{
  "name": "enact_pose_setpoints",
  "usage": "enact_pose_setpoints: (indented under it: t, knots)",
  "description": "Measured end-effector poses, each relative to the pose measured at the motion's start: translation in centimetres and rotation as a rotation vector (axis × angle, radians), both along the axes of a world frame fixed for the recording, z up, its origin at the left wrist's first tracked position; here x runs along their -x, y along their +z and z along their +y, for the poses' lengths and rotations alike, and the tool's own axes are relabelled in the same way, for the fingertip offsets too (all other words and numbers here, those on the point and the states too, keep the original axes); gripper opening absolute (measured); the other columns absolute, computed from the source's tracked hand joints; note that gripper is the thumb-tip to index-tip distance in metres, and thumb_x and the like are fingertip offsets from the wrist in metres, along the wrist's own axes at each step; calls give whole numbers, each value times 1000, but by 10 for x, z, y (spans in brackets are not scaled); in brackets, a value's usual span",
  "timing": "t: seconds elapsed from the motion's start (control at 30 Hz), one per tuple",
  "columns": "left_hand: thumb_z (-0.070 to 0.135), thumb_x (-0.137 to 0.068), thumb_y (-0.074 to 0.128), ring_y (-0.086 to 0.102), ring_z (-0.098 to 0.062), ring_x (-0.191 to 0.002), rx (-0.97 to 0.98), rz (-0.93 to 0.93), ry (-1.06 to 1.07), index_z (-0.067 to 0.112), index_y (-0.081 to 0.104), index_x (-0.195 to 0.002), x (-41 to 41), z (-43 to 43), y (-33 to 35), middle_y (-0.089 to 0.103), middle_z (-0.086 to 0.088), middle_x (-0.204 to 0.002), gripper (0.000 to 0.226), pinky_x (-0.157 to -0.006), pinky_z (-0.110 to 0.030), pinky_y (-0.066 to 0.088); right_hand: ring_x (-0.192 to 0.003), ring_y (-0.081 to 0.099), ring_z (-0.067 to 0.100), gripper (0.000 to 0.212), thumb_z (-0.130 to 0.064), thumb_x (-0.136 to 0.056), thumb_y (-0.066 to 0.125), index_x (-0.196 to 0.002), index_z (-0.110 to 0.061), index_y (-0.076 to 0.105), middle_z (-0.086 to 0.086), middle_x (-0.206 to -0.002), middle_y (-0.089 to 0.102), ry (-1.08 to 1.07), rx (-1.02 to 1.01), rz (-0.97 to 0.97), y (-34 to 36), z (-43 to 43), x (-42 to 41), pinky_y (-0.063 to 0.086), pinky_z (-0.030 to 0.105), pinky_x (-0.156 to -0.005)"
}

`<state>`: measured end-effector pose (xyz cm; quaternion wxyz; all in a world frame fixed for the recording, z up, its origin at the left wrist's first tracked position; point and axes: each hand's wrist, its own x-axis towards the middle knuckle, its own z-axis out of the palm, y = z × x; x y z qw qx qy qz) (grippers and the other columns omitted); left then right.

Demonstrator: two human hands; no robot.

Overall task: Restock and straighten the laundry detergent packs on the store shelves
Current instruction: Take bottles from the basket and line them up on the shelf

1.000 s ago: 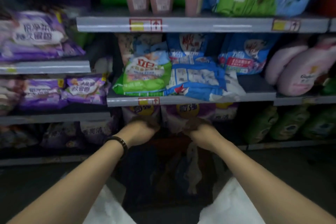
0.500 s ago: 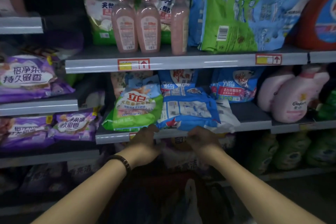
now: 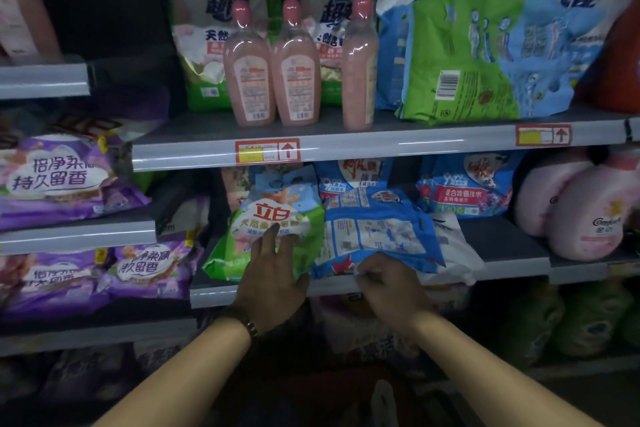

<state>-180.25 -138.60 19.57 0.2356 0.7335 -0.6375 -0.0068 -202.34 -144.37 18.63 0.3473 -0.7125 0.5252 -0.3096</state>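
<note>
A green and white detergent pack [image 3: 277, 215] lies tilted on the middle shelf [image 3: 502, 246]. My left hand [image 3: 273, 274] rests flat on its lower front with fingers spread. To its right a blue detergent pack [image 3: 377, 229] lies on its back, hanging over the shelf edge. My right hand [image 3: 388, 281] pinches the lower edge of that blue pack. Two more blue packs [image 3: 464, 187] stand behind it.
Three pink bottles [image 3: 294, 66] and large green-blue bags [image 3: 485, 55] stand on the shelf above. Purple packs [image 3: 62, 180] fill the left shelves. Pink softener jugs [image 3: 581, 211] lie at the right. Green bags [image 3: 561, 319] sit on the shelf below.
Both hands rose from the lower shelf up to the middle shelf. The left hand came to rest on the green pack and the right hand took the blue pack's edge. The view tilted upward.
</note>
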Motion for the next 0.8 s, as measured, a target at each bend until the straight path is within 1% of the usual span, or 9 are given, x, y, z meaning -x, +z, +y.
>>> enact_pose_setpoints:
  t: [0.07,0.13,0.23,0.3,0.4,0.5,0.57,0.7,0.8]
  knots:
    - [39,-89,73,23,-41,-153,-61,1,19,24,41,-154,-5,-3,4,19,-15,-170,74,-122,-51,32,-94,68,8,6,-20,-98,70,-99,-25,71,-8,-102,73,0,3,-16,4,-1,-9,48,13,-71]
    - [44,-90,66,34,-38,-150,-100,9,3,28,44,-152,-6,-4,12,27,-12,-168,68,-120,-47,38,-89,68,6,5,-20,-99,69,-98,-25,70,-8,-97,72,34,9,-7,12,0,-19,48,10,-66]
    - [42,-89,64,61,-23,-122,-8,71,-84,33,61,-129,-1,-6,48,56,3,-136,41,-102,-38,53,-92,67,2,8,-21,-101,66,-103,-28,67,-10,-101,72,76,28,-17,44,-1,-32,52,15,-75]
    - [36,-94,66,63,-15,-108,53,141,-112,36,64,-117,5,-9,86,60,9,-121,23,-93,-35,56,-90,67,4,11,-19,-100,65,-106,-28,65,-11,-101,71,50,72,-46,81,-5,-38,53,20,-74]
    - [34,-95,68,64,-8,-94,201,216,-146,36,64,-104,12,-15,146,64,15,-108,10,-82,-33,57,-84,68,16,14,-21,-96,69,-108,-25,63,-7,-94,71,-43,213,-130,148,-13,-43,52,28,-69]
    - [27,-93,71,63,-7,-87,243,251,-169,32,64,-102,15,-24,196,67,13,-99,13,-72,-23,51,-91,67,22,34,-25,-91,76,-121,-20,61,-2,-103,69,-119,350,-203,209,-24,-43,46,26,-73]
    - [20,-91,72,65,-6,-88,229,351,-186,30,64,-105,16,-31,221,69,12,-98,18,-68,-21,50,-96,67,24,45,-30,-88,80,-125,-19,58,2,-109,69,-155,373,-240,236,-38,-41,45,26,-73]
    - [18,-92,74,63,2,-84,212,456,-223,33,62,-111,27,-52,256,67,20,-96,28,-58,-9,44,-86,62,18,42,-20,-87,79,-115,-26,48,-2,-102,62,-178,360,-278,270,-66,-37,46,28,-69]
    - [26,-92,74,58,3,-85,194,424,-239,33,55,-117,41,-67,270,63,19,-98,32,-62,-9,44,-104,64,22,41,-15,-93,70,-128,-22,51,1,-120,63,-184,236,-243,276,-89,-37,52,30,-87]
